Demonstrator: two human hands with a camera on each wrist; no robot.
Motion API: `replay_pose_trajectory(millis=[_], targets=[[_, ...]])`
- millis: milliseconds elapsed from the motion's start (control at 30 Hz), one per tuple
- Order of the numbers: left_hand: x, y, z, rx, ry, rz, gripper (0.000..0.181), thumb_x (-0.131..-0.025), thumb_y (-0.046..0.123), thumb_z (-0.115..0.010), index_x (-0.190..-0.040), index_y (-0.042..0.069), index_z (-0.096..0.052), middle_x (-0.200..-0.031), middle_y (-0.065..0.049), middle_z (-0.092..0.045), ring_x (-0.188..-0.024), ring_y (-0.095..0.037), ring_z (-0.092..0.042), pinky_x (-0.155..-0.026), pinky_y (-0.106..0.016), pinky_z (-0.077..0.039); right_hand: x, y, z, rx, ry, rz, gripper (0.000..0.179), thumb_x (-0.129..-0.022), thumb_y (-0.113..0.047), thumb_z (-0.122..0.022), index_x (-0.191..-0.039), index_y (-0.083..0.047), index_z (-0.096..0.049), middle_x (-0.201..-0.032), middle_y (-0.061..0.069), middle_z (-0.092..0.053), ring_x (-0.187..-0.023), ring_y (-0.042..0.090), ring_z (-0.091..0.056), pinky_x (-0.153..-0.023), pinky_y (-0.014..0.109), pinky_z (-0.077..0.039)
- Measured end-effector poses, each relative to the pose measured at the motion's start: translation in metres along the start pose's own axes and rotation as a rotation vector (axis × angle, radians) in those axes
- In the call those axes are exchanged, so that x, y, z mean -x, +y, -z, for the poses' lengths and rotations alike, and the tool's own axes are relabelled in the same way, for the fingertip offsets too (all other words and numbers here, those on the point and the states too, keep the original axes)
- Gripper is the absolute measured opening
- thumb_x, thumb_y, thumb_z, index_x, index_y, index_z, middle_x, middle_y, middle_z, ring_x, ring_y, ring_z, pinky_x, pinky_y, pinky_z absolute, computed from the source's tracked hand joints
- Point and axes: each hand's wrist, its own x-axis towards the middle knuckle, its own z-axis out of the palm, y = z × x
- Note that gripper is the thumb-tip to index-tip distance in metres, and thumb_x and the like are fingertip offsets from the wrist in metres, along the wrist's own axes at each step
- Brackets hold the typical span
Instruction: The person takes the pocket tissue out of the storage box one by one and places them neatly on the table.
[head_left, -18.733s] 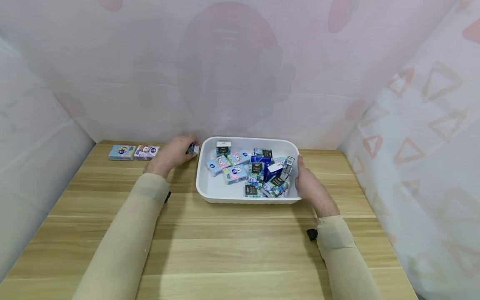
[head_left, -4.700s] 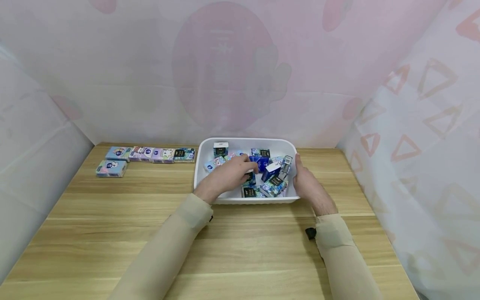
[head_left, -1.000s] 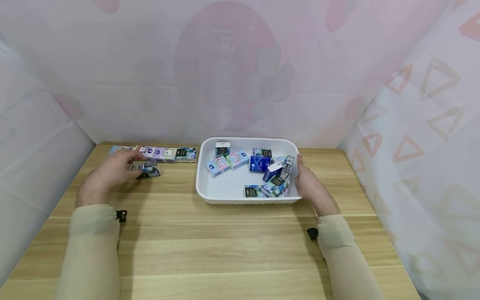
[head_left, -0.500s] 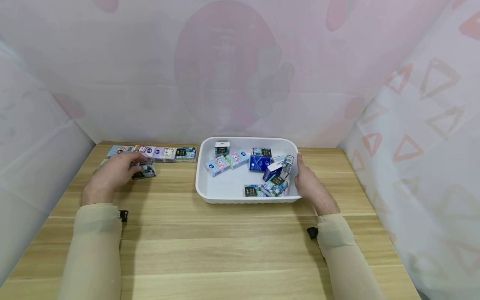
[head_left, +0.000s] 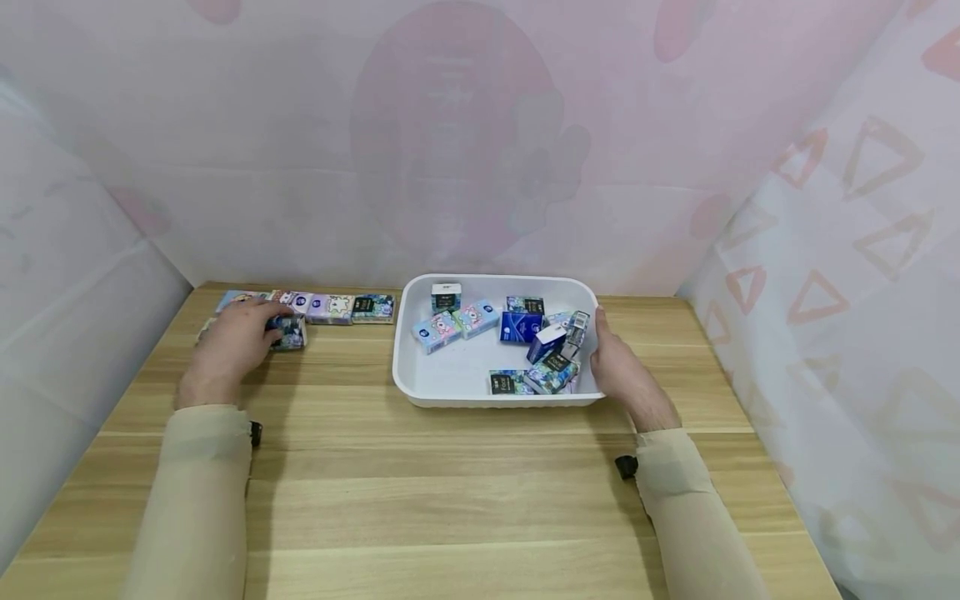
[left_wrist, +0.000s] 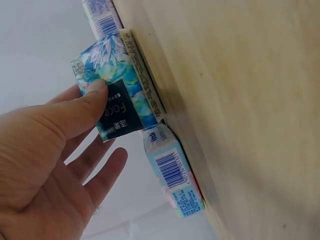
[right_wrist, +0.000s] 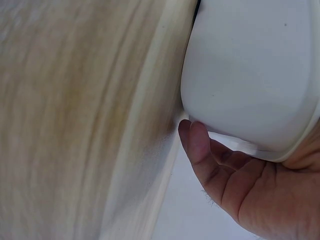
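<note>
My left hand (head_left: 234,342) pinches a dark floral tissue pack (head_left: 291,332) marked "Face", its thumb on the printed top in the left wrist view. That pack sits beside a light-blue tissue pack (left_wrist: 172,170) with a barcode, low over the tabletop. Behind them runs a back row of packs, among them a lilac pack (head_left: 330,308) and another dark floral pack (head_left: 372,308). The right hand (head_left: 622,367) grips the right side of a white plastic basin (head_left: 442,379), fingers curled against its outer wall in the right wrist view. Fingers hide part of the held pack.
Inside the basin lie several more tissue packs, including a blue pack (head_left: 521,327), pink-and-blue packs (head_left: 437,331) and floral packs (head_left: 552,372). The wooden table (head_left: 450,500) meets a pale fabric backdrop (head_left: 315,208) behind and at both sides.
Over the last second my left hand has moved slightly right and away from me, bringing the floral pack up against the back row. Earlier it took this pack from the basin. The right hand stays put.
</note>
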Motion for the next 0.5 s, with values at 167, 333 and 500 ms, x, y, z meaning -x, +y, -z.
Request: replay_pose_trajectory(millis=[167,333,500], targets=[[-0.0009,0.0002,-0.0018,0.018,0.000,0.019,0.050,-0.109,0.003,-0.080,-0.155,-0.008,-0.065,-0.160,-0.043,-0.062,-0.155,-0.068,-0.050,-0.135,-0.082,-0.038,0.0006,0.0003,0.0007,0.002,0.003,0.006,0.079,-0.118,-0.002,-0.033,-0.186,0.001,0.007,-0.176,0.051,-0.038,-0.144,0.059,-0.068,-0.124,0.070,-0.059],[-0.0003,0.0016,-0.0028,0.039,0.015,-0.004,0.045,-0.108,0.003,-0.081,-0.149,-0.009,-0.068,-0.155,-0.042,-0.066,-0.150,-0.068,-0.054,-0.132,-0.082,-0.041,0.0020,-0.0002,0.0016,0.007,-0.002,0.009,0.080,-0.117,-0.002,-0.034,-0.185,0.001,0.009,-0.176,0.051,-0.037,-0.145,0.060,-0.067,-0.125,0.070,-0.058],[0.0007,0.0023,-0.0019,0.035,0.033,-0.028,0.041,-0.105,-0.002,-0.082,-0.144,-0.008,-0.070,-0.151,-0.042,-0.069,-0.145,-0.068,-0.058,-0.129,-0.081,-0.045,0.0023,-0.0006,0.0023,-0.020,-0.011,0.001,0.081,-0.118,-0.002,-0.033,-0.185,-0.001,0.011,-0.176,0.051,-0.036,-0.143,0.060,-0.068,-0.123,0.069,-0.060]])
